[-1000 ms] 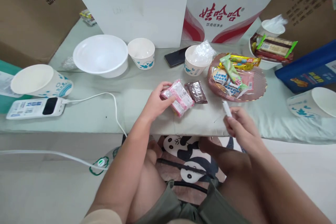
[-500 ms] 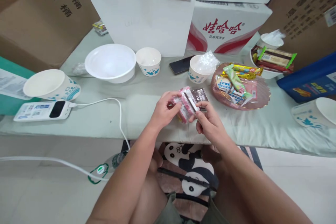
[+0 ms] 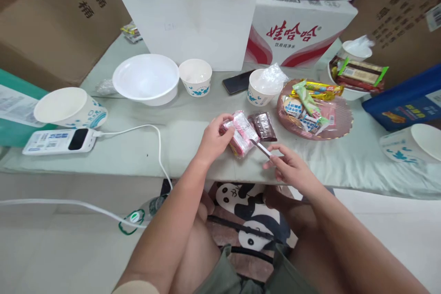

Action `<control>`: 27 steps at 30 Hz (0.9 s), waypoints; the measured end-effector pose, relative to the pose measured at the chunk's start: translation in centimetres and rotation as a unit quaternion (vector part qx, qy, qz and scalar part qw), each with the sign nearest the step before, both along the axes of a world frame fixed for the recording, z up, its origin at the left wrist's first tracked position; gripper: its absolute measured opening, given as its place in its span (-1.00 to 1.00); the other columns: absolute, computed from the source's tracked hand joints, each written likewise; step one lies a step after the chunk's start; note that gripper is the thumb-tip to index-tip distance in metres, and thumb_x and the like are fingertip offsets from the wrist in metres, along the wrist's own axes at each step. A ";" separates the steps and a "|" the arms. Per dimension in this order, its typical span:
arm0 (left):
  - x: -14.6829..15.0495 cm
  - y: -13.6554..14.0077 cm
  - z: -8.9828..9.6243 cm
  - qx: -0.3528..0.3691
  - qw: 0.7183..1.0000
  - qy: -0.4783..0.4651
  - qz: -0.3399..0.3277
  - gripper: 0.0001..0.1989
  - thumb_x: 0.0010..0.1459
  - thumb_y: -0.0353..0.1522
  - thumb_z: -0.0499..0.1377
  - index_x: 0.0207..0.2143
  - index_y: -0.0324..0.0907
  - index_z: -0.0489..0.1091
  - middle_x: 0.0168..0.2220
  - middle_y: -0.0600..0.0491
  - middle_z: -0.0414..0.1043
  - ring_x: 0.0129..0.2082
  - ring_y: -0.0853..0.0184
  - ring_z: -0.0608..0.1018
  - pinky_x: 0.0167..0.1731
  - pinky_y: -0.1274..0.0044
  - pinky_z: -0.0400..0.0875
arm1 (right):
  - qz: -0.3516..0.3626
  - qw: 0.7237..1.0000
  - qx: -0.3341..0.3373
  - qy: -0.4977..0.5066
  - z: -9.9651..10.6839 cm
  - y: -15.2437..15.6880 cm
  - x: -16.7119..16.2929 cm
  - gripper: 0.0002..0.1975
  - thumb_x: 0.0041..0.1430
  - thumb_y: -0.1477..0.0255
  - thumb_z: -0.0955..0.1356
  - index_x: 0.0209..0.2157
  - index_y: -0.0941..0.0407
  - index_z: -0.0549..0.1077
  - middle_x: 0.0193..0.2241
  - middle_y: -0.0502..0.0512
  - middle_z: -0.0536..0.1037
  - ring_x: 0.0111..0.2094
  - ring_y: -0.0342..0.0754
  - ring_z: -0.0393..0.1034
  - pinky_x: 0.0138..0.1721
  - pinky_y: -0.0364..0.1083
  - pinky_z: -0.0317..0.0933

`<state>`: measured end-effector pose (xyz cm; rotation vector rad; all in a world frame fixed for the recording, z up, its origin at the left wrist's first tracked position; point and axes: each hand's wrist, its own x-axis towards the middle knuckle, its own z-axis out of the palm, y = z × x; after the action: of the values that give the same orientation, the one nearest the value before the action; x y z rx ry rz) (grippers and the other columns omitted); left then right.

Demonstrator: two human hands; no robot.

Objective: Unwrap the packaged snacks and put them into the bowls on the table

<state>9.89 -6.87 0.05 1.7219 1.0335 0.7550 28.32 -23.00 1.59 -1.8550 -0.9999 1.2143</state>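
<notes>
My left hand (image 3: 217, 137) is closed on the left side of a shiny pink-and-clear wrapped snack packet (image 3: 244, 134), holding it on the table. In my right hand (image 3: 286, 164) is a slim, pale-handled tool (image 3: 263, 149) with a dark, narrow tip, pinched between thumb and fingers. Its tip is at the lower right edge of the pink packet; I cannot tell whether it touches. A dark brown wrapped snack (image 3: 263, 126) lies flat just right of the pink packet.
A pink glass bowl (image 3: 347, 121) of wrapped snacks stands at the right. Behind are a paper cup (image 3: 258, 96) with crumpled plastic, a phone (image 3: 237, 83), another paper cup (image 3: 196, 85) and a white bowl (image 3: 146, 78). A cabled power bank (image 3: 58, 141) lies left.
My right hand has moved down and right with the slim tool, whose tip now points up-left at the packet. The brown snack shows more fully. My left hand stays on the pink packet.
</notes>
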 end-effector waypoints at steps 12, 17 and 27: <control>-0.3 0.7 0.5 0.106 0.980 0.163 0.047 -0.91 0.17 -0.31 0.22 -0.27 -0.10 0.47 -0.25 0.01 0.62 -0.24 0.23 0.62 -0.16 0.42 0.42 | 0.097 0.839 0.090 -0.528 -2.6 -4.6 10.2 -0.74 0.28 0.27 0.25 -0.18 0.04 0.53 -0.21 0.21 0.64 -0.17 0.21 0.52 -0.22 0.10 0.31; -0.3 0.4 0.7 0.096 0.982 0.150 0.068 -0.83 0.22 -0.28 0.13 -0.37 -0.13 0.47 -0.38 0.03 0.62 -0.30 0.25 0.64 -0.23 0.46 0.40 | 0.068 0.818 0.242 -0.517 -2.2 -1.6 3.8 -0.80 0.32 0.40 0.28 -0.13 0.07 0.53 -0.31 0.18 0.63 -0.27 0.10 0.49 -0.19 0.07 0.33; -1.6 -0.3 0.3 0.018 0.996 0.091 0.018 -0.86 0.12 -0.29 0.18 -0.45 -0.15 0.44 -0.45 0.09 0.57 -0.45 0.35 0.56 -0.37 0.53 0.37 | 0.147 0.836 0.321 -0.421 -1.9 3.7 -1.4 -0.64 0.24 0.58 0.28 -0.02 0.09 0.58 -0.15 0.19 0.60 -0.18 0.10 0.43 -0.12 0.07 0.35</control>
<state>8.30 -7.17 0.31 1.8329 1.1838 0.6515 26.95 -19.25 -0.32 -1.6737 -1.9314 0.0462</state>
